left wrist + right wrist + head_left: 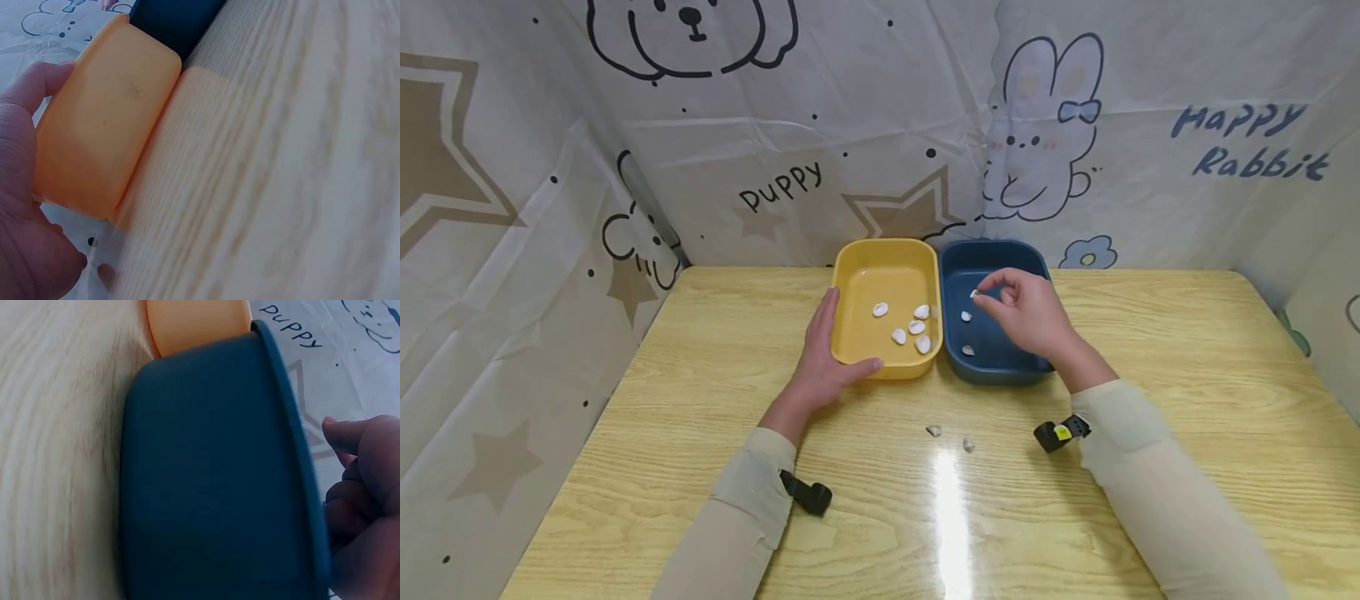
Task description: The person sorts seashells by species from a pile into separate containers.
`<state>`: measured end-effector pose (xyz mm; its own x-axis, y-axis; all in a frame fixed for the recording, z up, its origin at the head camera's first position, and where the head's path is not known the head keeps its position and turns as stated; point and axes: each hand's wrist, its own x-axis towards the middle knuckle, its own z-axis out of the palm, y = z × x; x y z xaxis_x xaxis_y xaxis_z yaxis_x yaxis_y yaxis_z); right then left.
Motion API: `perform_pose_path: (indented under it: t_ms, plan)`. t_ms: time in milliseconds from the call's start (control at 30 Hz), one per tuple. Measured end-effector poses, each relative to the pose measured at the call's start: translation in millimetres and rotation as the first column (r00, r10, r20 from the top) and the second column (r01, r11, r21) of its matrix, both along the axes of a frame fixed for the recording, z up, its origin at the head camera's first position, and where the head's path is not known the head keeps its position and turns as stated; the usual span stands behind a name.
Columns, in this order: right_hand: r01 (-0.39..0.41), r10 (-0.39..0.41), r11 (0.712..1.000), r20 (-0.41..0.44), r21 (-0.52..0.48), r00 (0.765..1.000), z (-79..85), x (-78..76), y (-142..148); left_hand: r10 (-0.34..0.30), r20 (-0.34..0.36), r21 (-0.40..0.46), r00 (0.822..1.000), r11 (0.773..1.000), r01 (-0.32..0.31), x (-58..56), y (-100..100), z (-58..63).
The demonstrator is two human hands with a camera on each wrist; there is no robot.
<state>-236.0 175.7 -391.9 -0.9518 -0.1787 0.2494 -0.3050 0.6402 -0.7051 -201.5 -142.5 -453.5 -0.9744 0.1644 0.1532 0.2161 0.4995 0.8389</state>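
My left hand [823, 358] holds the yellow container [887, 371] at its near left corner, thumb on the front rim and fingers along the left wall. Several white seashells [881, 309] lie inside, most toward its right side. Over the blue container [996, 377], my right hand [1030, 312] pinches a small white seashell [974, 293] between thumb and index finger. Two more seashells [966, 317] rest on the blue floor near its left wall; the hand hides part of the interior. In the right wrist view the pinched shell cannot be made out.
Two small shells [933, 431] lie on the wooden table [737, 350] in front of the containers, which stand side by side at the back edge. Behind and left hangs a printed cloth [880, 108]. Each wrist wears a small black camera [808, 496].
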Motion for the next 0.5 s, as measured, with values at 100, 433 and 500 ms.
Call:
perform_pose_path:
  t_ms: [100,433,500]
  plan:
    - [0.042,-0.042,0.999,0.014,-0.012,0.999,-3.1,-6.0,-2,0.002,-0.001,0.001,1.000,1.000,-0.002,0.0,0,0.3]
    - [0.165,-0.162,0.985,0.076,-0.045,0.984,-15.5,-18.8,-5,0.006,0.005,-0.004,1.000,1.000,-0.006,0.0,0,0.3]
    - [0.174,-0.170,0.983,0.077,-0.050,0.982,-19.2,-21.4,-5,0.007,0.007,-0.002,1.000,1.000,-0.006,-0.1,0,0.5]
